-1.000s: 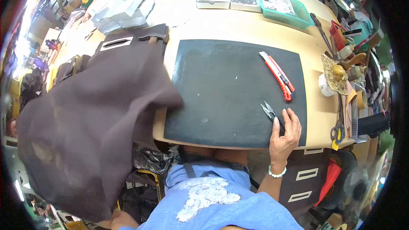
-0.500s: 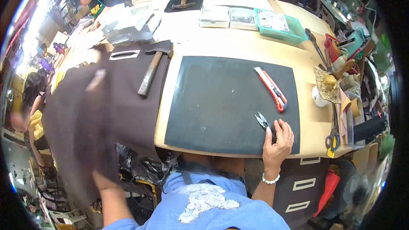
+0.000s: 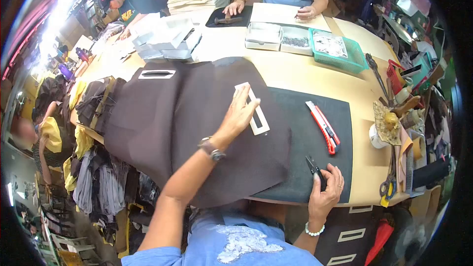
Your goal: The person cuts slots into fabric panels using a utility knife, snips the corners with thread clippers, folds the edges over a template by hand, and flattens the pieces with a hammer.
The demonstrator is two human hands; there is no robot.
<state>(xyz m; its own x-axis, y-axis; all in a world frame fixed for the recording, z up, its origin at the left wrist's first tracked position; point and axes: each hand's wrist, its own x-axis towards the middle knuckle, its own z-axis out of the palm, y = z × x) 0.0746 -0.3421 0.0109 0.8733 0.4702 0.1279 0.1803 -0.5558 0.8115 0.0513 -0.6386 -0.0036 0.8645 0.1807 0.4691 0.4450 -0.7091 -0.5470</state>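
Note:
My left hand (image 3: 236,118) lies with its fingers stretched out on a white rectangular frame patch (image 3: 261,124). That patch sits on dark brown fabric (image 3: 217,88), which spreads over the left part of a black cutting mat (image 3: 295,113). At the mat's lower right, my right hand (image 3: 326,189) is closed on small black thread snips (image 3: 314,168), blades pointing away from me. Just above them rests a red and white box cutter (image 3: 323,128). Another white frame patch (image 3: 156,74) with a dark slot is on the fabric farther left.
White boxes (image 3: 165,39) and a teal basket (image 3: 340,56) stand beyond the fabric. A co-worker's hand (image 3: 234,8) is at a hammer (image 3: 228,19) on a black pad. To the right are a glue pot (image 3: 378,135) and scissors (image 3: 388,189).
My left hand has brought the brown fabric rightward over the mat. The hammer that lay on the fabric no longer shows. Across the table, the co-worker's hands have moved apart. My right hand keeps the snips.

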